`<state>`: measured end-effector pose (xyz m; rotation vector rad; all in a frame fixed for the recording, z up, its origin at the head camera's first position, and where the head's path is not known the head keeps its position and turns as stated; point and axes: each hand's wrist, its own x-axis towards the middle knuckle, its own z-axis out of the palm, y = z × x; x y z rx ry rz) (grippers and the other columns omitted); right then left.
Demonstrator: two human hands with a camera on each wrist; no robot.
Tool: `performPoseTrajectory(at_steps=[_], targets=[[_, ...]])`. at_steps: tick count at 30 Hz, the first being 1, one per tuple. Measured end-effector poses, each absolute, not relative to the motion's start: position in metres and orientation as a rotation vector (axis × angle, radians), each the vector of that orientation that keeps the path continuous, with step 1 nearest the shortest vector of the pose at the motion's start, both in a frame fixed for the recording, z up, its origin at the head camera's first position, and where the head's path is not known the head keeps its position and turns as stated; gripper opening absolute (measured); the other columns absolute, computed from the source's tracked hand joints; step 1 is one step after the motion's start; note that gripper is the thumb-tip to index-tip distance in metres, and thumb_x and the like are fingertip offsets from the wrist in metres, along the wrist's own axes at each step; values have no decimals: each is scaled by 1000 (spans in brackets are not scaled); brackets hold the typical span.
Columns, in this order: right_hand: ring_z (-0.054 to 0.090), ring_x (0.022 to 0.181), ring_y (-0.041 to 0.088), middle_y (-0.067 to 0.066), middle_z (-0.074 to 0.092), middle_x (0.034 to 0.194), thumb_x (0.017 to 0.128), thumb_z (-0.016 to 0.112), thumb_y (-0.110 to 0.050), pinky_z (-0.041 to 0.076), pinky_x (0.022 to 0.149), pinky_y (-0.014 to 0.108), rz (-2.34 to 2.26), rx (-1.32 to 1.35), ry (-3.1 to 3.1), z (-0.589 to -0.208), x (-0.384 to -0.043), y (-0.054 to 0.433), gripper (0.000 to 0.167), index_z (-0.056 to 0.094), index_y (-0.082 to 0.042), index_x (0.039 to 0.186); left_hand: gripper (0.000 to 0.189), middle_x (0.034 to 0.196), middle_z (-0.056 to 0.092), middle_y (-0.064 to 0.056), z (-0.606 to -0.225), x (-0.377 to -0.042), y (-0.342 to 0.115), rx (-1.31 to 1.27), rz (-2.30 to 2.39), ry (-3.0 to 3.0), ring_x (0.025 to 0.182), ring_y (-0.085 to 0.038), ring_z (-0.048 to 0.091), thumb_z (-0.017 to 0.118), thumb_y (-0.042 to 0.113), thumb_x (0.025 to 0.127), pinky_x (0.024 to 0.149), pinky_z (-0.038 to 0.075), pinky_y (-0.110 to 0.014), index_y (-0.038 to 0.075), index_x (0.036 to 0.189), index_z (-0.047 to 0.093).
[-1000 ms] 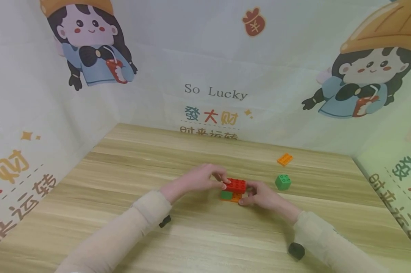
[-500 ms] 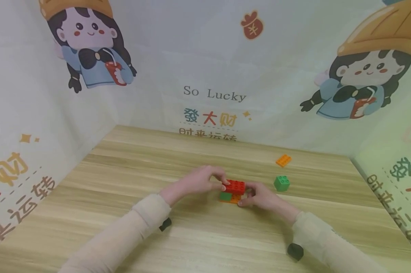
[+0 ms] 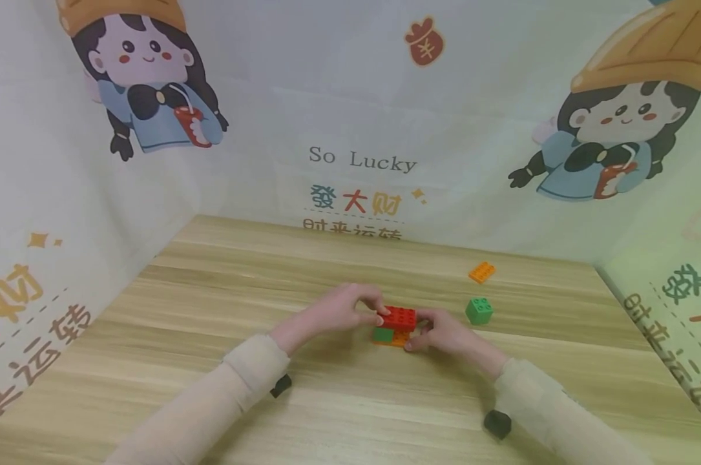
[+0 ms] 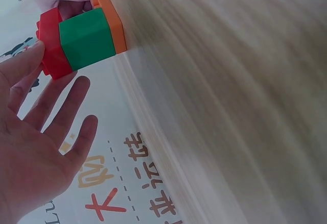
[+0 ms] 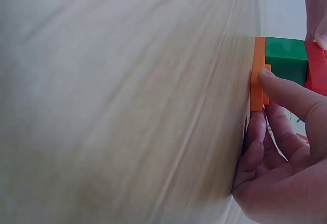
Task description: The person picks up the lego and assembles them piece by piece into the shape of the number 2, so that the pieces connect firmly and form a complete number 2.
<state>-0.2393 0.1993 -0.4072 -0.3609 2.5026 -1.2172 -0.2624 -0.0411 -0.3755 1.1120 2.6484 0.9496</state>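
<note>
A small stack of toy building bricks stands on the wooden table in the middle of the head view. Its base is a flat orange plate (image 5: 258,76). A green brick (image 4: 87,38) sits on the plate's left part, and a red brick (image 3: 399,317) lies on top, overhanging to the right. My left hand (image 3: 344,307) pinches the red brick's left end between thumb and finger; its other fingers are spread out in the left wrist view. With thumb and fingers, my right hand (image 3: 448,334) grips the right end of the orange plate, below the red brick's overhang.
To the stack's right, a loose green brick (image 3: 479,311) stands on the table (image 3: 228,271). Behind that lies another flat orange plate (image 3: 481,272). Printed cloth walls (image 3: 257,129) enclose the table's back and sides. A black object (image 3: 497,424) shows at each sleeve.
</note>
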Motion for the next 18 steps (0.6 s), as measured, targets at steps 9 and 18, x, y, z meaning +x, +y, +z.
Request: performPoseTrajectory(at_steps=[9, 18], targets=[[44, 66, 13, -3, 50, 71, 79, 79, -12, 37, 59, 22, -1225, -400, 2496, -406, -240, 200, 47, 63, -1, 122, 6, 111, 73, 3, -377, -262, -43, 1100, 952, 2669, 111, -19, 66, 73, 21, 88, 101, 51, -43, 21, 94, 71], [57, 72, 8, 7, 69, 91, 85, 76, -14, 48, 67, 20, -1215, -604, 2372, -411, -246, 218, 45, 59, -2, 126, 6, 112, 73, 4, -377, -262, -42, 1097, 938, 2674, 111, -18, 66, 73, 23, 88, 101, 50, -43, 22, 94, 71]])
